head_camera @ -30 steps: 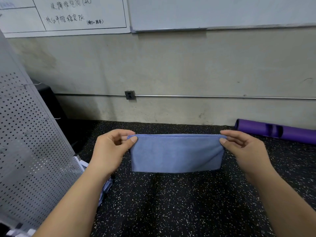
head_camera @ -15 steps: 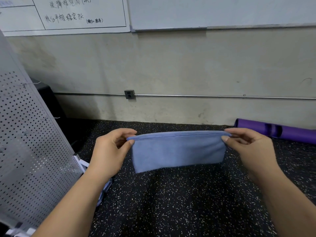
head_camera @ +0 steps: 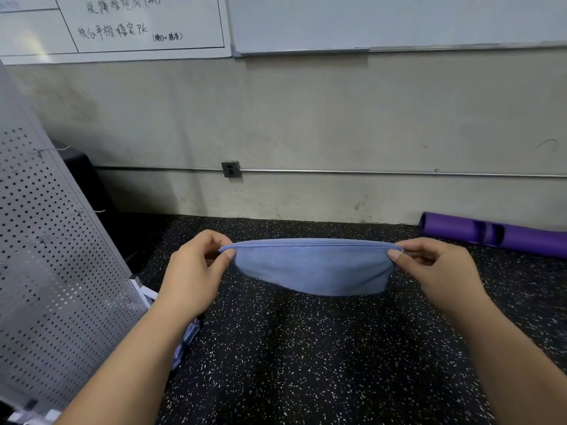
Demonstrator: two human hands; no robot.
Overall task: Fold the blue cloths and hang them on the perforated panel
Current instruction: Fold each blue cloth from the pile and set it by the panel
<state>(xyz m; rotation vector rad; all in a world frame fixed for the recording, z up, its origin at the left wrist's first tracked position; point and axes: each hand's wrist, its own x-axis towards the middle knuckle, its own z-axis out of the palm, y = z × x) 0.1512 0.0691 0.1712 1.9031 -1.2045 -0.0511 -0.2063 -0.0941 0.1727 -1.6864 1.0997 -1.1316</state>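
A folded blue cloth point(head_camera: 313, 268) hangs in the air between my hands, its top edge pulled taut and its lower part swung toward me. My left hand point(head_camera: 193, 271) pinches the cloth's left top corner. My right hand point(head_camera: 435, 271) pinches the right top corner. The grey perforated panel point(head_camera: 46, 271) leans at the left, with thin wire hooks point(head_camera: 89, 211) sticking out of it. More blue cloth point(head_camera: 187, 338) lies on the floor beside the panel's foot, mostly hidden behind my left forearm.
Black speckled rubber floor point(head_camera: 306, 363) lies below the cloth. A purple roller point(head_camera: 491, 233) rests by the concrete wall at the right. A conduit with an outlet box point(head_camera: 230, 169) runs along the wall, and whiteboards point(head_camera: 141, 26) hang above.
The cloth's lower edge has swung up and toward me, so it looks shorter and curved. Both hands have kept their pinch on the top corners and stayed about where they were.
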